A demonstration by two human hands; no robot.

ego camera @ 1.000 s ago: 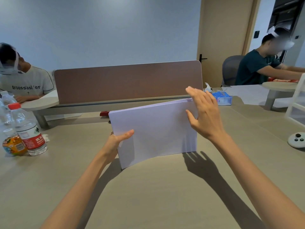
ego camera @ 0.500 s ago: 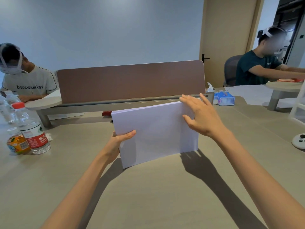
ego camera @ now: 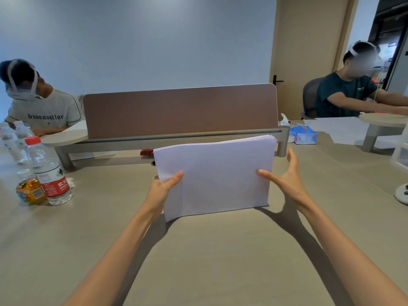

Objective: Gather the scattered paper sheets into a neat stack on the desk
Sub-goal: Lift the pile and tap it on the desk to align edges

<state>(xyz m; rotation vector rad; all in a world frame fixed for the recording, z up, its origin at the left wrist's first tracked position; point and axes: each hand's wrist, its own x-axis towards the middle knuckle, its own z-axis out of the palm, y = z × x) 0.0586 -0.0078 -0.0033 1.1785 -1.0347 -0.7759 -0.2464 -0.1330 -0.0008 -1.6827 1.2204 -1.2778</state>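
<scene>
A thick stack of white paper sheets (ego camera: pixel 216 177) stands upright on its long lower edge on the beige desk (ego camera: pixel 209 250), its face toward me. My left hand (ego camera: pixel 163 186) grips the stack's left edge, thumb on the front face and fingers hidden behind. My right hand (ego camera: pixel 284 180) is at the stack's right edge. Its thumb tip touches the front face, and its fingers are spread and straight just past that edge.
A brown divider panel (ego camera: pixel 181 111) runs across the desk behind the stack, with a small red object (ego camera: pixel 146 152) at its base. Water bottles (ego camera: pixel 50 173) and a small orange bottle (ego camera: pixel 29 188) stand left. A blue tissue pack (ego camera: pixel 303 134) lies right. Two people sit at the far corners.
My right hand has dropped from the stack's top right corner to its right side edge. The stack now stands straighter, with its sheets more even. My left hand keeps its grip.
</scene>
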